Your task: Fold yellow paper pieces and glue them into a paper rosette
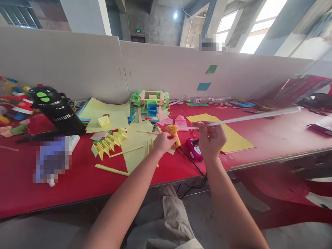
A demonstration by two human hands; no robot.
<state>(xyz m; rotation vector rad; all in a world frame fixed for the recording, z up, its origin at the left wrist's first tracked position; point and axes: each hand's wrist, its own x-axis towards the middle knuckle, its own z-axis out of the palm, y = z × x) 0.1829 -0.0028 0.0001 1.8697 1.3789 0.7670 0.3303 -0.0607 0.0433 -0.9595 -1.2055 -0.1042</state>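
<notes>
My left hand [164, 142] is closed around a yellow hot glue gun [173, 131], whose black cord runs down over the table edge. In my right hand [211, 138] is a long translucent glue stick [249, 117], pinched near its left end and reaching far out to the right. The stick's left end points at the back of the glue gun; whether it is inside cannot be made out. Just below my right hand sits a magenta power socket [194, 150]. Folded yellow paper strips [110, 142] and pale yellow sheets [135, 152] lie left of my left hand.
Behind the glue gun stands a green, blue and pink paper model [151, 105]. A black bottle [58, 110] and a blurred-out blue-white object [54, 159] are at left. Yellow card [233, 136] lies at right. A pale partition [85, 65] borders the red table [85, 190].
</notes>
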